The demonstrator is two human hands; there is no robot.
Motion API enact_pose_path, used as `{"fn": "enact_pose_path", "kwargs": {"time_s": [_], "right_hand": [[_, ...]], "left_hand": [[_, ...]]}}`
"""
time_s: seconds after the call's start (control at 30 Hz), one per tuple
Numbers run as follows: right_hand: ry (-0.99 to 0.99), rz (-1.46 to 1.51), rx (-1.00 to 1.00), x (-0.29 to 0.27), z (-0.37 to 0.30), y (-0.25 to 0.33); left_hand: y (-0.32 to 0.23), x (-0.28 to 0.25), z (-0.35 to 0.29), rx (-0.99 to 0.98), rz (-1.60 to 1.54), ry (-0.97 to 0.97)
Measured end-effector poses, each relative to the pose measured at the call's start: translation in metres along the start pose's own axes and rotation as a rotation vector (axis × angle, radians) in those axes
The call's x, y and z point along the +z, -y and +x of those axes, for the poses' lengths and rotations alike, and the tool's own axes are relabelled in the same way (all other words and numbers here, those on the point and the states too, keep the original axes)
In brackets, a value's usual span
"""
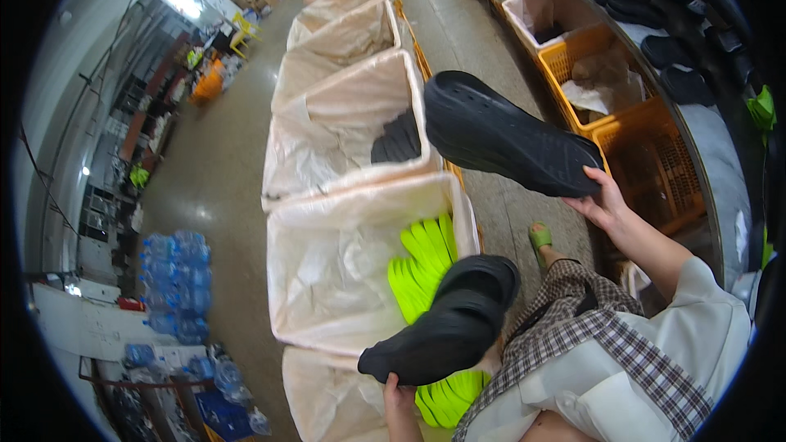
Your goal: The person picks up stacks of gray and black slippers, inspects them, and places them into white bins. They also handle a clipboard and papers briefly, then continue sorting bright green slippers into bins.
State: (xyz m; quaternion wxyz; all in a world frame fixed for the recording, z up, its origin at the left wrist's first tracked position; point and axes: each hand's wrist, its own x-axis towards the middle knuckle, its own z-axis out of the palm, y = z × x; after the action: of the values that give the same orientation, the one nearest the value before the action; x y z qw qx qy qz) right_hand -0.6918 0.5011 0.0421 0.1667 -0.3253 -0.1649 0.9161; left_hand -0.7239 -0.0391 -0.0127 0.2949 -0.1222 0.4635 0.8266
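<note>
My left hand (399, 397) grips a black moulded shoe (458, 319) by one end, over a lined bin (315, 278) and the bin nearest me. My right hand (602, 199) is closed on the end of another black moulded shoe (508, 135), held up over the aisle at the right of the bins. Whether either hand holds a single shoe or a nested pair, I cannot tell. Neon yellow-green ribbed pieces (417, 270) lie in the bin under the left shoe, and more show in the nearest bin. Black ribbed pieces (397, 139) sit in the bin beyond.
A row of bins with pale plastic liners (352, 20) runs away from me. Orange crates (577, 74) line the aisle's right side, below a rack of dark footwear (688, 82). Large blue water bottles (176, 278) are stacked on the left. My green-shod foot (540, 236) is in the aisle.
</note>
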Motion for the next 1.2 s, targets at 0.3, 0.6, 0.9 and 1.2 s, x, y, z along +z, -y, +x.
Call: {"fn": "enact_pose_path", "kwargs": {"time_s": [0.3,0.6,0.9,1.2], "right_hand": [[0.068,0.078,0.057,0.006,0.136,0.132],[0.005,0.132,0.192,0.068,0.328,0.217],[-0.089,0.065,0.065,0.188,0.555,0.327],[-0.178,0.094,-0.126,0.251,0.780,0.445]], "left_hand": [[-0.011,0.239,0.234,0.305,-0.183,0.048],[-0.058,0.398,0.453,0.174,-0.398,0.054],[-0.146,0.534,0.731,0.114,-0.391,0.215],[-0.207,0.701,1.021,0.100,-0.279,0.237]]}}
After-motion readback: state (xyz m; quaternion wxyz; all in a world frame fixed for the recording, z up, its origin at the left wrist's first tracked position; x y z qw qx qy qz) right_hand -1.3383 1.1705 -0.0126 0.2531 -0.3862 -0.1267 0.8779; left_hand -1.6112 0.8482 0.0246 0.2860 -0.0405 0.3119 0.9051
